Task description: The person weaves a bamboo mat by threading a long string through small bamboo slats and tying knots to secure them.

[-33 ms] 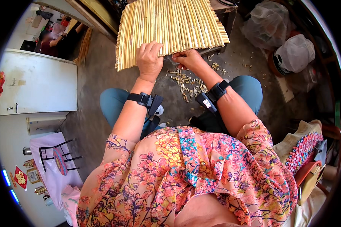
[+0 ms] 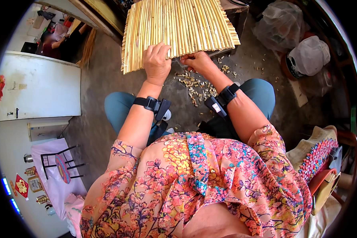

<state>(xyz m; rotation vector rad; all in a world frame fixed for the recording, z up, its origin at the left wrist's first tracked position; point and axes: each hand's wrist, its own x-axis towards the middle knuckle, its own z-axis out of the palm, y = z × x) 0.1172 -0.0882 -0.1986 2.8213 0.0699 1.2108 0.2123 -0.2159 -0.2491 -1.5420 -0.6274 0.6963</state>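
A mat of pale straw-coloured reed sticks (image 2: 178, 27), tied side by side, lies in front of me with its near edge toward my body. My left hand (image 2: 157, 59) is closed over that near edge, fingers on top of the sticks. Just right of it, my right hand (image 2: 198, 61) is held in a pinch right at the edge, its thumb and fingertips together. What the pinch holds is too small to make out. Under the hands, many short cut reed pieces (image 2: 196, 87) are scattered on the floor.
A dark wooden stand (image 2: 236, 18) shows behind the mat's far right corner. Plastic bags (image 2: 279, 25) and a bucket topped with a bag (image 2: 291, 67) stand on the right. At the left are a white door (image 2: 39, 87) and a black-legged chair (image 2: 61, 164). A person (image 2: 53, 43) sits at the far left.
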